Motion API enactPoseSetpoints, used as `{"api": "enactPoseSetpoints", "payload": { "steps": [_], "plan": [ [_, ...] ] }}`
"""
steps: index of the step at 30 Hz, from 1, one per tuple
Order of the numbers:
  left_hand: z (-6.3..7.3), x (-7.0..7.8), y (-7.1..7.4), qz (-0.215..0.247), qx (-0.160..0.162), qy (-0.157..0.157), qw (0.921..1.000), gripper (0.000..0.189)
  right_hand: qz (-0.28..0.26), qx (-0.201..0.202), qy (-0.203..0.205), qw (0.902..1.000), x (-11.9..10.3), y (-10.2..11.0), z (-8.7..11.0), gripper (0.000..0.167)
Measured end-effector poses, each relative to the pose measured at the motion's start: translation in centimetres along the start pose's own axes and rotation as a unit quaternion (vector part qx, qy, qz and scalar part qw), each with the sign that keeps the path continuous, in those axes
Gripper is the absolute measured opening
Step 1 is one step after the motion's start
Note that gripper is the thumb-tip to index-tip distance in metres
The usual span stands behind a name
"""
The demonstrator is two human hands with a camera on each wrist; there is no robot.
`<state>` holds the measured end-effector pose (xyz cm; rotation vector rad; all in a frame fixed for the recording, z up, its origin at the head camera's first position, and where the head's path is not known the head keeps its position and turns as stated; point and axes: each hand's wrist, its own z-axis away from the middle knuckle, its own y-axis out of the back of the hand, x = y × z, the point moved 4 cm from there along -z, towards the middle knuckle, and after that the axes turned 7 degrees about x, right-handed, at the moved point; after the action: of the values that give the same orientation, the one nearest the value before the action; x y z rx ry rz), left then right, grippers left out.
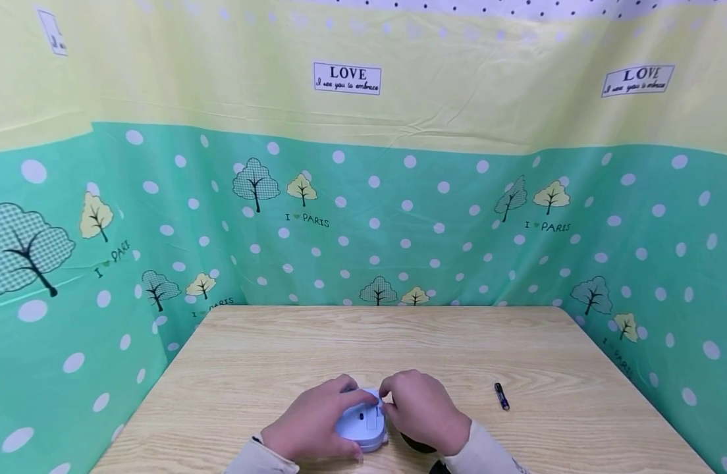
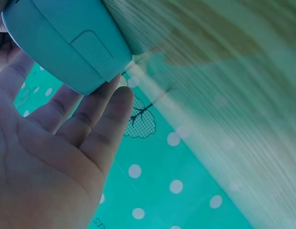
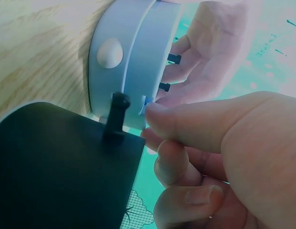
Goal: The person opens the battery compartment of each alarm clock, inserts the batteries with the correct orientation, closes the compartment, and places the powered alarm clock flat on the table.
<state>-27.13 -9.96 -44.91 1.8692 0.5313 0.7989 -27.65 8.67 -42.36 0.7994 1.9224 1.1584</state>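
A light blue rounded clock (image 1: 359, 424), apparently an alarm clock, lies back side up on the table, with a small black knob and a rectangular cover outline. My left hand (image 1: 316, 421) grips it from the left, fingers along the far side and thumb at the near edge. At its far right corner, my right hand (image 1: 423, 408) pinches the edge by the cover with thumb and index finger, the other fingers curled. In the right wrist view, two black knobs stick out from the clock (image 3: 148, 57), and a pale round foot sits on its side.
A small dark cylindrical battery (image 1: 502, 396) lies on the wooden table (image 1: 375, 342), right of my right hand. A black device (image 3: 57, 167) fills the lower left of the right wrist view. Patterned green and yellow cloth (image 1: 363, 230) hangs around the table.
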Motion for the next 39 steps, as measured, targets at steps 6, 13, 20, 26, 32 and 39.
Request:
{"api": "enactPoseSetpoints", "payload": {
  "steps": [6, 13, 20, 26, 32, 39],
  "plan": [
    [-0.1, -0.2, -0.3, 0.037, -0.020, 0.028, 0.9987, 0.080, 0.001, 0.003, 0.007, 1.0000, 0.1, 0.0, 0.1, 0.010],
    [0.1, -0.7, -0.4, 0.003, -0.014, 0.018, 0.9997, 0.112, 0.011, 0.015, 0.011, 0.9998, 0.1, 0.0, 0.1, 0.010],
    [0.4, -1.3, -0.3, 0.013, -0.019, 0.032, 0.9992, 0.121, 0.001, 0.008, 0.003, 1.0000, -0.1, 0.3, 0.0, 0.010],
    [0.4, -1.5, -0.2, 0.019, -0.015, 0.027, 0.9993, 0.108, -0.012, 0.000, -0.008, 0.9999, 0.0, 0.7, -0.1, 0.009],
    [0.3, -1.6, -0.3, 0.022, -0.012, 0.018, 0.9995, 0.101, -0.014, 0.004, -0.011, 0.9998, 0.0, 0.6, -0.1, 0.008],
    [0.3, -1.4, -0.1, 0.030, -0.019, 0.028, 0.9990, 0.098, -0.017, 0.017, -0.014, 0.9996, 0.0, 0.6, 0.0, 0.007]
  ]
}}
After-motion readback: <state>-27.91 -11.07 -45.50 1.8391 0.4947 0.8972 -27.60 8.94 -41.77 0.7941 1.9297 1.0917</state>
